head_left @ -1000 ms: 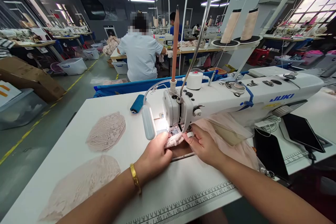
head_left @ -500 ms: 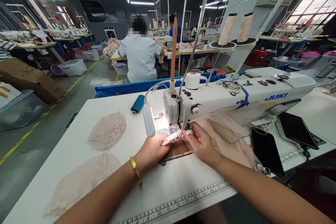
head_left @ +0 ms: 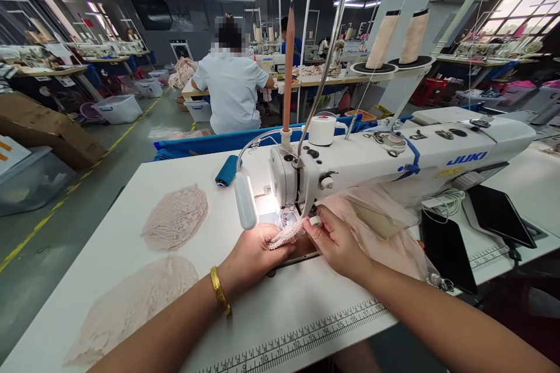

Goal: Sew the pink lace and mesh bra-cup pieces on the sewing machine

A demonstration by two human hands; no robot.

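A strip of pale pink lace fabric (head_left: pixel 286 235) stretches between my hands, just in front of the sewing machine's (head_left: pixel 350 169) needle area. My left hand (head_left: pixel 256 250) is closed on its left end, thumb along the near side. My right hand (head_left: pixel 336 242) pinches the other end close to the presser foot, which is partly hidden by the fingers. Sheer pink mesh (head_left: pixel 380 215) spreads under the machine arm, right of my right hand. A lit lamp (head_left: pixel 247 201) shines on the work from the left.
Two pale lace pieces, an upper one (head_left: pixel 175 218) and a lower one (head_left: pixel 135 303), lie on the left of the white table (head_left: pixel 118 239). A teal thread spool (head_left: pixel 228 171) stands behind the lamp. Right are a black phone-like device (head_left: pixel 446 250) and cable (head_left: pixel 444 205). A person (head_left: pixel 234 90) sits ahead.
My left hand has shifted slightly left and down, and its end of the lace has turned a little. My right hand keeps its pinch near the needle. The view has moved slightly.
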